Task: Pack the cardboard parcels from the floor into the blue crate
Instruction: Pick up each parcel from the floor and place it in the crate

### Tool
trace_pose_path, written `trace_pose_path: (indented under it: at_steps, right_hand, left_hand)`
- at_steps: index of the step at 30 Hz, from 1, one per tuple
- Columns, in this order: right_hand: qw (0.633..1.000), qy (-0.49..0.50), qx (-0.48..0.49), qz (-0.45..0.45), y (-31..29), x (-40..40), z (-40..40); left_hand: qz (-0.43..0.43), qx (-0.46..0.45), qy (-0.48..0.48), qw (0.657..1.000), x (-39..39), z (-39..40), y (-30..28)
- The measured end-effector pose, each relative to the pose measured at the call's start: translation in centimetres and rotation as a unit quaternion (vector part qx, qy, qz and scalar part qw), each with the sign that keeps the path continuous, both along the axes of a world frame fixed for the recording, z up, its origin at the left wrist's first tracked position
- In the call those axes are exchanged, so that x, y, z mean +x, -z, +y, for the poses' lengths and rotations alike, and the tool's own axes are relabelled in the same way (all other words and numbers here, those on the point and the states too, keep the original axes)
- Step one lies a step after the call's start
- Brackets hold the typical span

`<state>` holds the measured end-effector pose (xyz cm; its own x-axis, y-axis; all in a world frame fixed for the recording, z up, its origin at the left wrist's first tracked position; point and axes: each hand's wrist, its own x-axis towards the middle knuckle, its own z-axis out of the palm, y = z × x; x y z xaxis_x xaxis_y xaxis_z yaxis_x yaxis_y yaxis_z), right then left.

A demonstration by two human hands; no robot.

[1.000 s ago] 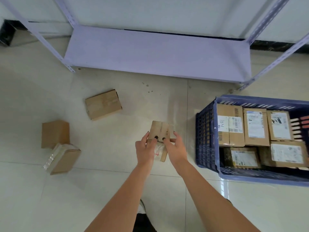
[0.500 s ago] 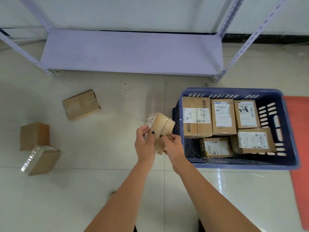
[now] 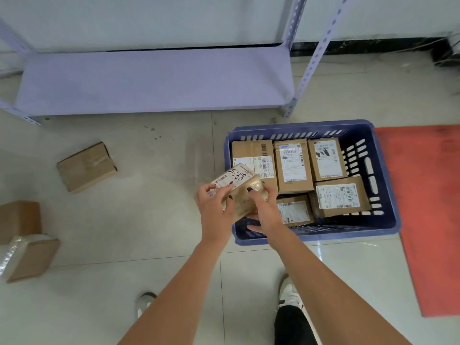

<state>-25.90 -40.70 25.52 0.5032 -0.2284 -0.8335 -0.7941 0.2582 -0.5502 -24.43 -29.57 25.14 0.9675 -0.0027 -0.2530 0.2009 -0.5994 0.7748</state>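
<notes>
Holding a small taped parcel (image 3: 236,189) between both hands, the person is standing over the near-left corner of the blue crate (image 3: 383,220). The left hand (image 3: 216,207) is gripping the parcel's left side, thumb lying across the white label marked "5288". The right hand (image 3: 265,211) is closing on the right end, with its lower fingers appearing to curl beneath, though the parcel is hiding that contact. Both grips are therefore shut on the same parcel, which is tilting label-up, probably so it can go in facing the same way as the rest.

Inside the crate, five labelled parcels are lying flat: three are running along the far wall, and two are sitting in the near row toward the right. Only the near-left corner is showing bare blue floor, directly under the hands, which likely explains why the parcel is hovering there instead of further in. Lowering it flat into that gap looks like the step in hand.

Three more parcels are waiting on the floor: a flat one (image 3: 87,166) is lying well left of the crate, while a plain box (image 3: 20,220) and a tape-wrapped box (image 3: 29,257) are touching each other at the far left edge. A lilac shelf (image 3: 149,80) is standing behind, and a red mat (image 3: 428,207) is lying just right of the crate.
</notes>
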Motion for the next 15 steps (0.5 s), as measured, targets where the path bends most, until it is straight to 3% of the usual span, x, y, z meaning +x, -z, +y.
trace_pose_path:
  at_steps: [7, 10, 15]
  right_hand:
    - [0.996, 0.08, -0.032, -0.012, 0.5, -1.0, -3.6]
    - [0.994, 0.087, -0.069, -0.002, 0.8, -1.2, -6.0]
    - [0.997, 0.031, -0.064, -0.004, 1.0, -2.1, -10.3]
  left_hand:
    - [0.11, -0.06, -0.12, 0.985, -0.7, -2.4, -0.4]
    - [0.17, -0.145, -0.164, 0.961, -0.7, -4.2, -0.5]
    - [0.169, -0.161, -0.14, 0.962, -0.7, -7.6, -0.4]
